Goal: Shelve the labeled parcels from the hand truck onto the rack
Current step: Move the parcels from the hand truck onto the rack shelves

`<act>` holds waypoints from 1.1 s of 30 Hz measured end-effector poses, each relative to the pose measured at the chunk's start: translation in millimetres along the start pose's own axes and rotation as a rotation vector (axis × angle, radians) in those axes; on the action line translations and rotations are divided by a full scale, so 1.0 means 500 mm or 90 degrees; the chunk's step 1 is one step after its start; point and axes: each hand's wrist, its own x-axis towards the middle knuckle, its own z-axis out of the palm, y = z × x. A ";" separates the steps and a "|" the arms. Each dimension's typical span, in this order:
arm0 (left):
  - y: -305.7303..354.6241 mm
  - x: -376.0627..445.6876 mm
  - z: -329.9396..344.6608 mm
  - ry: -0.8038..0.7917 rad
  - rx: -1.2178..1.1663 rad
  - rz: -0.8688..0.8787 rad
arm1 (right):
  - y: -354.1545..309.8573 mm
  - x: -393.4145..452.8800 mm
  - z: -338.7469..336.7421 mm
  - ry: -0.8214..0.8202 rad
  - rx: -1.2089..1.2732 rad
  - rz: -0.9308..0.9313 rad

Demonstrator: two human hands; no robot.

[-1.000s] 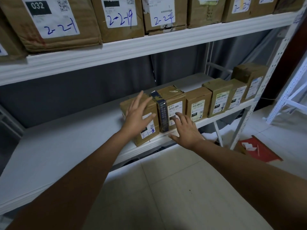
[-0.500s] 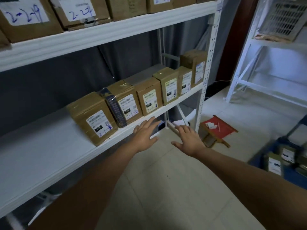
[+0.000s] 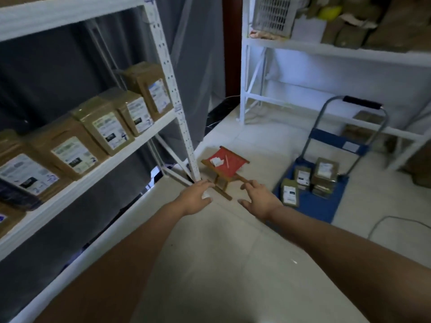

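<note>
A white rack (image 3: 179, 108) fills the left side; its middle shelf carries a row of brown labeled parcels (image 3: 102, 127). On the floor at the right stands a blue hand truck (image 3: 326, 203) with several small labeled parcels (image 3: 324, 173) on its deck. My left hand (image 3: 196, 197) and my right hand (image 3: 258, 199) are stretched out in mid-air over the floor, fingers relaxed and spread, holding nothing. Both are apart from the shelf and the hand truck.
A small red folding stool (image 3: 224, 166) with white slips on it stands by the rack's front post. A second white rack (image 3: 303, 50) with a wire basket and bundles lines the back right wall. A cable (image 3: 384, 220) lies on the tiles beside the hand truck.
My hands have left the parcels on the shelf and swung right, empty. The view has turned from the rack toward the floor, bringing the hand truck into sight.
</note>
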 end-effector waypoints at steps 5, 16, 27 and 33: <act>0.149 0.104 0.057 -0.115 0.017 0.054 | 0.183 -0.051 -0.037 -0.006 0.050 0.094; 0.401 0.328 0.133 -0.186 0.060 0.191 | 0.472 -0.107 -0.110 0.063 0.120 0.278; 0.501 0.631 0.161 -0.252 0.082 0.199 | 0.685 0.037 -0.183 0.088 0.182 0.346; 0.552 0.797 0.215 -0.296 0.087 0.207 | 0.790 0.101 -0.177 0.088 0.212 0.371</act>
